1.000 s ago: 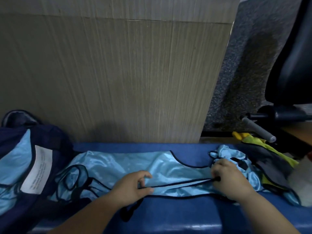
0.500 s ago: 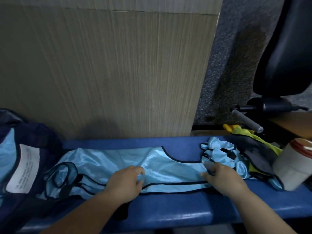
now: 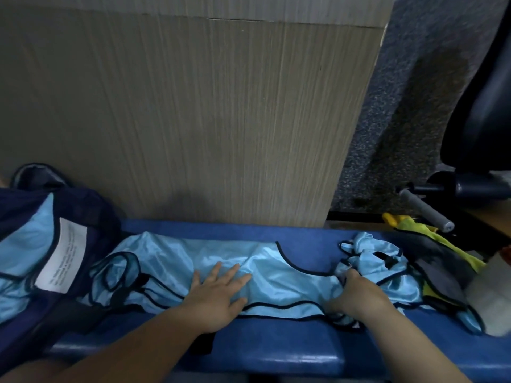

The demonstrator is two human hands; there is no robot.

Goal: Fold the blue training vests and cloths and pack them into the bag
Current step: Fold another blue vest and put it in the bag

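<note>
A light-blue training vest [image 3: 276, 269] with black trim lies stretched lengthwise along a blue padded bench [image 3: 276, 346]. My left hand [image 3: 218, 294] lies flat on its middle with fingers spread. My right hand [image 3: 356, 294] grips the vest's right end, fingers curled into the cloth. Just right of that hand lies a crumpled heap of more blue vests [image 3: 373, 258]. At the far left stands a dark navy bag [image 3: 91, 217], with folded blue cloth [image 3: 25, 252] and a white label [image 3: 65, 258] showing in it.
A wood-grain panel [image 3: 193, 106] rises right behind the bench. At the right lie a yellow and grey cloth [image 3: 431, 261] and a white container [image 3: 497, 302]. A black chair [image 3: 481, 106] with a grey lever [image 3: 425, 210] stands over grey carpet [image 3: 409, 78].
My left hand let go of the black trim and flattened on the vest. My right hand moved from the trim into the bunched right end. The vest now lies narrower.
</note>
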